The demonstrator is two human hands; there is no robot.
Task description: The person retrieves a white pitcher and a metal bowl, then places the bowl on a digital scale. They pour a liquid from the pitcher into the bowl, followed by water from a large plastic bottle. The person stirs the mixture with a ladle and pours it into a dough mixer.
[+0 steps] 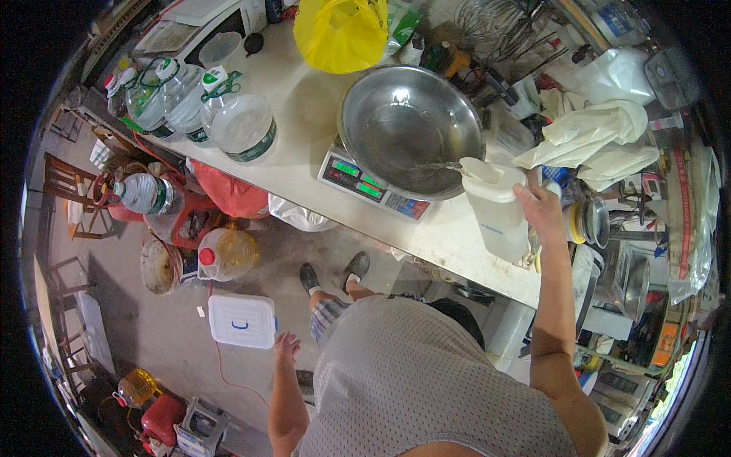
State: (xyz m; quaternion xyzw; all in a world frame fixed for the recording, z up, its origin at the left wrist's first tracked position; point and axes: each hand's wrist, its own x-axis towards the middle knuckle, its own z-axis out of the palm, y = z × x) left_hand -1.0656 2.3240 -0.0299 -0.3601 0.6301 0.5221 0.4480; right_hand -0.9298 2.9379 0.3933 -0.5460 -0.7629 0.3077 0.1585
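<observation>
My right hand (539, 205) grips a translucent white plastic pitcher (495, 214) near its lid, at the handle side. The pitcher's spout reaches over the rim of a wide stainless steel basin (411, 128), and what looks like a clear stream of liquid runs from it into the basin. Under the basin is a digital scale (365, 185) with lit green displays, standing on a pale worktop. My left hand (287, 345) hangs at my side over the floor, fingers apart and holding nothing, near a lidded white plastic box (242, 321).
Several large clear plastic bottles (243, 123) stand left on the worktop (302, 165). A yellow plastic bag (341, 34) is behind the basin. White cloths (594, 134) and clutter lie at the right. A jug of yellow liquid (228, 254) and an orange cable are on the floor.
</observation>
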